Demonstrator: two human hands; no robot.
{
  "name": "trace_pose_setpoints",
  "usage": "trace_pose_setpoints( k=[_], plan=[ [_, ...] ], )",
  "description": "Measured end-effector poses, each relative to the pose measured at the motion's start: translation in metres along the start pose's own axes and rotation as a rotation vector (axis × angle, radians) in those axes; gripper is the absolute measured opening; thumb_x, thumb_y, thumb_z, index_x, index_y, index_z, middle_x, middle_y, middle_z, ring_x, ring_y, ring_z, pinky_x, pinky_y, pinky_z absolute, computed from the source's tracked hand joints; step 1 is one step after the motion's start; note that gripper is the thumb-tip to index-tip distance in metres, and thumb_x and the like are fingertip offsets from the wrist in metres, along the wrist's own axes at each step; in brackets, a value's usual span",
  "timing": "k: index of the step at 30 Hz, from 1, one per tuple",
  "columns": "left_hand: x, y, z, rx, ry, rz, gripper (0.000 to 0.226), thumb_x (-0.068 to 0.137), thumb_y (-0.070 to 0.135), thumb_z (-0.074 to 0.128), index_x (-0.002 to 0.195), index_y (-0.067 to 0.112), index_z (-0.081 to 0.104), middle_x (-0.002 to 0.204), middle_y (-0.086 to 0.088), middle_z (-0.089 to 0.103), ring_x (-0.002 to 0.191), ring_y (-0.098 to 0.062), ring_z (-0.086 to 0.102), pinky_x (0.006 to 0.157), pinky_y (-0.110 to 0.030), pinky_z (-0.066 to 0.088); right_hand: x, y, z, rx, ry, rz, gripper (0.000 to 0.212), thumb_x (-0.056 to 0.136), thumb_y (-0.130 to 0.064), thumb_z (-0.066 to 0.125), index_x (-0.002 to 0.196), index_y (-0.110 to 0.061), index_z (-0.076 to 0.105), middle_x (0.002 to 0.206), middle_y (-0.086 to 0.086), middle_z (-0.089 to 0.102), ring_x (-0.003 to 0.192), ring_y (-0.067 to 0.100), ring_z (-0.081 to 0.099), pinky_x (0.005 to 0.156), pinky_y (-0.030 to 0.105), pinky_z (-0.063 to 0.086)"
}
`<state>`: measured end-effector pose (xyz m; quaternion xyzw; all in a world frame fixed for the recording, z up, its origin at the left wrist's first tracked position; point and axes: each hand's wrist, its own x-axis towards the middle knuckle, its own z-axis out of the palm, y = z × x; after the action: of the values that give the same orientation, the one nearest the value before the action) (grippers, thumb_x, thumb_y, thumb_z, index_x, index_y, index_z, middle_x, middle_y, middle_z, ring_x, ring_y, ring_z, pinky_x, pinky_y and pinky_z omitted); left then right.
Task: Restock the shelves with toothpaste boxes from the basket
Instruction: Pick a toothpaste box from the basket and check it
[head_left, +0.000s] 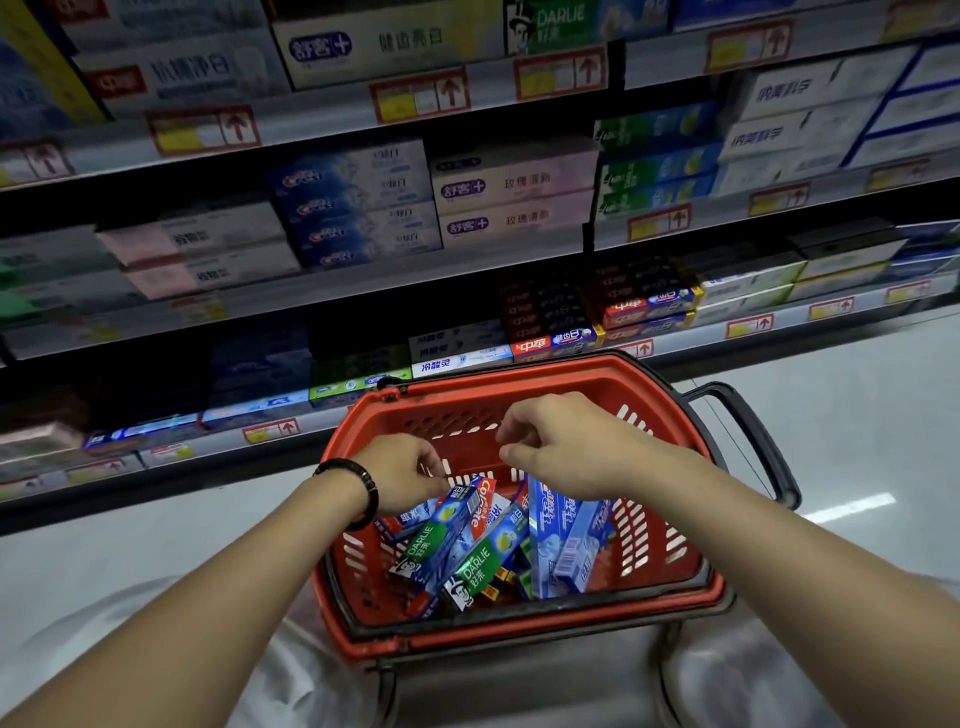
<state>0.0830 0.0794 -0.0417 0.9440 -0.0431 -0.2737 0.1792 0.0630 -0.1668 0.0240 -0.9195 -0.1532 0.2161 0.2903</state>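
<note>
Shop aisle, pale glossy floor; shelves packed with toothpaste. Red basket sits low in front, boxes heaped inside. Picking step: left hand curls at one box's upper end, grip unclear; right hand hovers above, loosely curled, empty. Next move likely: secure a box, lift it clear of the rim, find its matching row.

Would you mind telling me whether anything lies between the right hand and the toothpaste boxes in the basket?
Nothing visible does. The right hand hovers just above the toothpaste boxes, the basket has no cover, and its black handle lies out to the side.
</note>
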Motion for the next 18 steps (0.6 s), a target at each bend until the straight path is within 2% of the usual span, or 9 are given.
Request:
trace_pose_setpoints(
  k=[3, 5, 7, 9, 11, 14, 18],
  plan=[
    [0.008, -0.006, 0.004, 0.079, -0.075, -0.092, 0.024, 0.092, 0.038, 0.076, 0.078, 0.020, 0.068, 0.095, 0.007, 0.076, 0.094, -0.013, 0.071, 0.087, -0.038, 0.060, -0.001, 0.006, -0.004, -0.003, -0.011, 0.010, 0.021, 0.104, -0.039, 0.063, 0.119, -0.025, 0.070, 0.103, -0.007, 0.072, 0.094, 0.012, 0.071, 0.090, 0.037, 0.060],
    [0.016, -0.007, 0.015, 0.137, -0.116, -0.133, 0.022, 0.090, 0.036, 0.076, 0.075, 0.024, 0.063, 0.089, 0.004, 0.072, 0.089, -0.017, 0.070, 0.088, -0.039, 0.060, -0.004, 0.010, -0.008, 0.011, -0.025, 0.014, 0.021, 0.104, -0.040, 0.063, 0.119, -0.026, 0.070, 0.104, -0.008, 0.072, 0.095, 0.012, 0.071, 0.090, 0.038, 0.061],
    [0.020, -0.004, 0.030, 0.271, -0.180, -0.140, 0.017, 0.091, 0.036, 0.072, 0.080, 0.026, 0.063, 0.091, 0.003, 0.069, 0.088, -0.018, 0.068, 0.089, -0.034, 0.059, -0.007, 0.014, -0.012, 0.014, -0.013, 0.009, 0.022, 0.104, -0.042, 0.063, 0.119, -0.027, 0.070, 0.103, -0.009, 0.070, 0.094, 0.011, 0.070, 0.089, 0.038, 0.061],
    [0.023, -0.001, 0.045, 0.366, -0.227, -0.157, 0.009, 0.092, 0.032, 0.067, 0.091, 0.024, 0.068, 0.105, -0.002, 0.074, 0.098, -0.019, 0.070, 0.089, -0.032, 0.057, -0.010, 0.017, -0.016, 0.010, 0.006, 0.008, 0.022, 0.104, -0.042, 0.062, 0.119, -0.027, 0.069, 0.103, -0.010, 0.069, 0.094, 0.012, 0.069, 0.089, 0.038, 0.060],
    [0.026, -0.002, 0.058, 0.406, -0.243, -0.198, 0.017, 0.093, 0.030, 0.063, 0.104, 0.019, 0.070, 0.117, -0.007, 0.073, 0.109, -0.023, 0.070, 0.089, -0.032, 0.056, -0.012, 0.021, -0.018, 0.031, 0.011, 0.017, 0.022, 0.105, -0.042, 0.062, 0.118, -0.027, 0.069, 0.102, -0.009, 0.071, 0.094, 0.014, 0.071, 0.089, 0.040, 0.061],
    [0.027, -0.008, 0.072, 0.430, -0.241, -0.251, 0.022, 0.094, 0.034, 0.055, 0.104, 0.018, 0.067, 0.122, -0.009, 0.071, 0.111, -0.023, 0.069, 0.088, -0.030, 0.055, -0.016, 0.024, -0.020, 0.048, 0.013, 0.019, 0.021, 0.105, -0.042, 0.062, 0.118, -0.028, 0.070, 0.101, -0.010, 0.072, 0.091, 0.013, 0.071, 0.088, 0.040, 0.061],
    [0.028, -0.020, 0.087, 0.393, -0.193, -0.306, 0.038, 0.092, 0.041, 0.063, 0.120, 0.016, 0.068, 0.125, -0.005, 0.069, 0.111, -0.021, 0.068, 0.080, -0.026, 0.051, -0.020, 0.028, -0.020, 0.036, -0.003, 0.021, 0.023, 0.105, -0.043, 0.061, 0.121, -0.027, 0.069, 0.106, -0.011, 0.071, 0.095, 0.009, 0.068, 0.091, 0.036, 0.059]
  ],
)
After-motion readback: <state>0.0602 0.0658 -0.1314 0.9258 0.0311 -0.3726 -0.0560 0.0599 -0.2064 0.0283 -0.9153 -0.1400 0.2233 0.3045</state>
